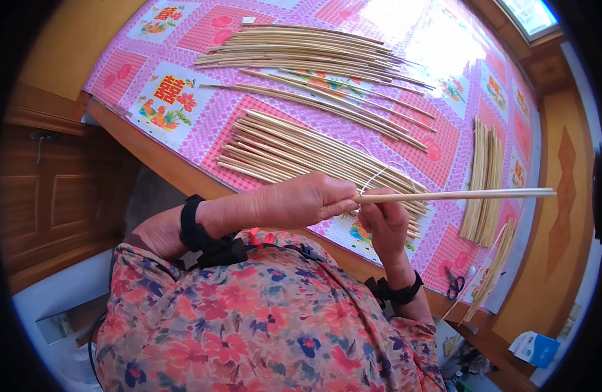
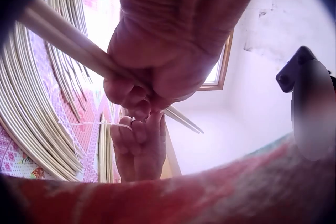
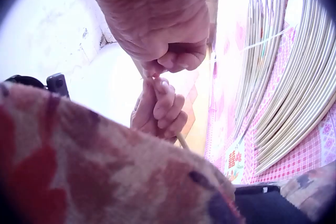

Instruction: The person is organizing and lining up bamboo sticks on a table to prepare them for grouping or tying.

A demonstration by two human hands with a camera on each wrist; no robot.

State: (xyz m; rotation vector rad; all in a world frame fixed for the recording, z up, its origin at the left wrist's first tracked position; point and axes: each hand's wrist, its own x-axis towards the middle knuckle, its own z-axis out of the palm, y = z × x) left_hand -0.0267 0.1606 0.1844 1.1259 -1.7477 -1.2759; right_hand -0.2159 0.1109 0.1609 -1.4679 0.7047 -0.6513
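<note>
My left hand [image 1: 314,198] grips a few thin pale sticks [image 1: 457,195], which stretch out to the right above the table. Right beside it, my right hand [image 1: 387,222] has its fingers curled, thumb and fingertips against the left fingertips. A thin white string [image 1: 374,179] runs from where the hands meet; the left wrist view shows the string [image 2: 94,123] crossing the right fingers. In the right wrist view the right hand [image 3: 173,37] pinches at the left fingertips. The pinched part is hidden by the fingers. Below the hands lies a bundle of sticks [image 1: 314,147].
Loose sticks [image 1: 301,52] spread across the far side of the pink patterned tablecloth [image 1: 209,140]. At the right lie another bundle [image 1: 482,183] and a thinner bunch [image 1: 489,277] overhanging the table edge. Black-handled scissors [image 1: 454,286] lie near it.
</note>
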